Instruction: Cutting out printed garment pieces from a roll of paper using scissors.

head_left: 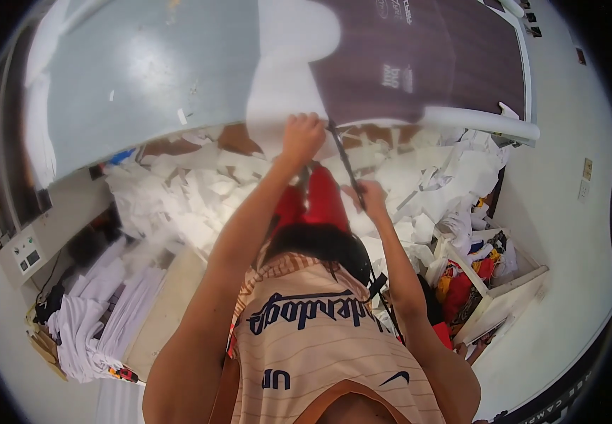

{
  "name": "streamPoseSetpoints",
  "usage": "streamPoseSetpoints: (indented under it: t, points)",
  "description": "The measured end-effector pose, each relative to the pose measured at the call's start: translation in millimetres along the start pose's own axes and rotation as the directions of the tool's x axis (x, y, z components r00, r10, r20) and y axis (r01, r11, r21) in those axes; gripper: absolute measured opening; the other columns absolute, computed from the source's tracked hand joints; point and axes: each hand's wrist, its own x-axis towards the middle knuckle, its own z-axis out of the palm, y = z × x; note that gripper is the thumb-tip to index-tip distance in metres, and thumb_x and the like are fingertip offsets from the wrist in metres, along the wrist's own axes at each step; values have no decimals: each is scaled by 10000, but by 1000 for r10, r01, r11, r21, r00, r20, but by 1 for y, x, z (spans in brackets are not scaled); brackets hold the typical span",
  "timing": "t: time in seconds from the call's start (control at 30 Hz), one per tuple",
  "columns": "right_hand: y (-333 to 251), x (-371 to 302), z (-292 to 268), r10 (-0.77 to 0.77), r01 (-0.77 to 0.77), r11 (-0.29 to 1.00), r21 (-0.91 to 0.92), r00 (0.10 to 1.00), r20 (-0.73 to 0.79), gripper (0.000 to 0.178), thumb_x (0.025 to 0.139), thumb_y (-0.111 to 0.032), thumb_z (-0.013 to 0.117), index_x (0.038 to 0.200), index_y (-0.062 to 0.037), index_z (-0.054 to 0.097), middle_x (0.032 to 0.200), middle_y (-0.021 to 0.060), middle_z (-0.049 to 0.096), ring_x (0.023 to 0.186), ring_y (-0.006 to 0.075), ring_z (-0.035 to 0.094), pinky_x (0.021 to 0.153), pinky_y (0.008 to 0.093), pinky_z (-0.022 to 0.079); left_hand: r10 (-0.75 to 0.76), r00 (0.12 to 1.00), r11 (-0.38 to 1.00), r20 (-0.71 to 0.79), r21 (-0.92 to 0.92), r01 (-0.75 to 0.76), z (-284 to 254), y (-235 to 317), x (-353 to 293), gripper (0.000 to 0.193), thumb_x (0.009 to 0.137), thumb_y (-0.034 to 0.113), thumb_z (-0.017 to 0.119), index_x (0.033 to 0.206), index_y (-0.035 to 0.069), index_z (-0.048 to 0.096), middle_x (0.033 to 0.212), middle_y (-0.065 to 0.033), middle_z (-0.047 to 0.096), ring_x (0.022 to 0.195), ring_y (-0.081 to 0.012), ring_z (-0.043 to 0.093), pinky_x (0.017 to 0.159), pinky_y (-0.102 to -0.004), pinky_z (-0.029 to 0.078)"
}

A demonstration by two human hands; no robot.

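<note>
At the near edge of a white sheet of paper (277, 95), my left hand (303, 138) is closed, gripping the paper's edge. Lower and to its right, my right hand (369, 197) is closed round a long thin dark strip (345, 159). The strip's far end reaches the corner of a dark brown printed panel (380, 71), next to my left hand. Whether it is joined to that panel I cannot tell. A thin dark line also runs down past my right wrist. My fingertips are partly hidden on both hands.
A grey tabletop (150, 63) spreads ahead, with a white roll (486, 124) along its right near edge. Paper scraps (193, 184) heap below it. Folded white cloth (101, 311) lies at left, by a control panel (26, 253). A wooden bin (507, 279) of coloured cloth stands at right.
</note>
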Motion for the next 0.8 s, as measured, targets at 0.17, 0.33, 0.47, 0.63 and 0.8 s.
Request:
streamPoseSetpoints:
  t: [0.17, 0.33, 0.47, 0.63, 0.8]
  points:
    - [-5, 6, -2, -53, 53, 998, 31, 999, 7, 487, 852, -374, 831, 582, -73, 559, 469, -21, 482, 390, 62, 431, 390, 250, 315, 63, 997, 998, 50, -14, -63, -1, -2, -4, 91, 748, 179, 687, 783, 106, 645, 871, -43, 594, 820, -236, 589, 727, -407, 446]
    - [-15, -1, -8, 24, -28, 995, 98, 999, 42, 436, 856, -354, 829, 622, -67, 598, 492, -27, 499, 404, 61, 443, 406, 237, 319, -49, 982, 997, 181, -54, 60, -14, 16, -16, 207, 806, 238, 681, 952, 91, 677, 931, -87, 629, 847, -288, 629, 765, -432, 458]
    - [-9, -12, -8, -30, 33, 999, -34, 996, 79, 403, 944, -294, 727, 651, -47, 605, 500, -1, 493, 431, 99, 470, 418, 293, 327, -125, 973, 992, 193, 26, 123, -27, 13, 1, 201, 831, 267, 672, 943, 100, 659, 896, -85, 648, 791, -282, 650, 765, -444, 452]
    - [-9, -10, -4, -101, 108, 989, -105, 992, 70, 399, 912, -287, 771, 651, -40, 599, 506, 12, 503, 453, 94, 499, 431, 298, 348, -15, 976, 992, 217, 129, -13, -24, -1, 17, 159, 819, 257, 685, 807, 103, 647, 783, -64, 679, 725, -259, 673, 688, -427, 431]
    - [-9, -8, 0, -44, 44, 999, 22, 999, 30, 454, 821, -364, 861, 611, -76, 579, 506, -33, 494, 432, 65, 462, 428, 247, 323, -50, 913, 997, 405, 77, 20, -32, 5, 21, 150, 858, 254, 625, 899, 124, 689, 843, -74, 698, 754, -279, 678, 827, -473, 436]
